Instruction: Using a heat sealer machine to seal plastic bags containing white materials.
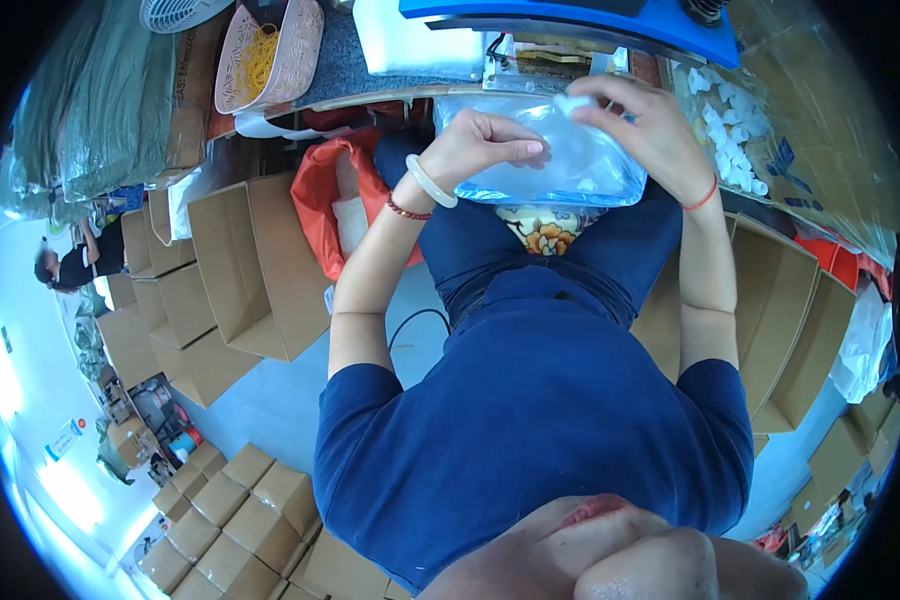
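Over my lap lies a clear plastic bag (555, 178) with a bluish lower edge, reaching up against the front edge of the bench. My left hand (485, 152) is over its left part, thumb pointing right and fingers curled; what lies under the fingers is partly hidden. Above the bag's upper right, my right hand (648, 128) pinches a small white piece (572, 103) between thumb and fingertips. Many similar white pieces (732, 130) lie loose on the bench to the right of that hand.
A blue machine (580, 15) stands on the bench ahead. A pale basket (308, 50) holds yellow rubber bands (260, 62) at the far left. Beside my left leg are a red bag (315, 195) and open cardboard boxes (235, 250). Another person (75, 262) is far left.
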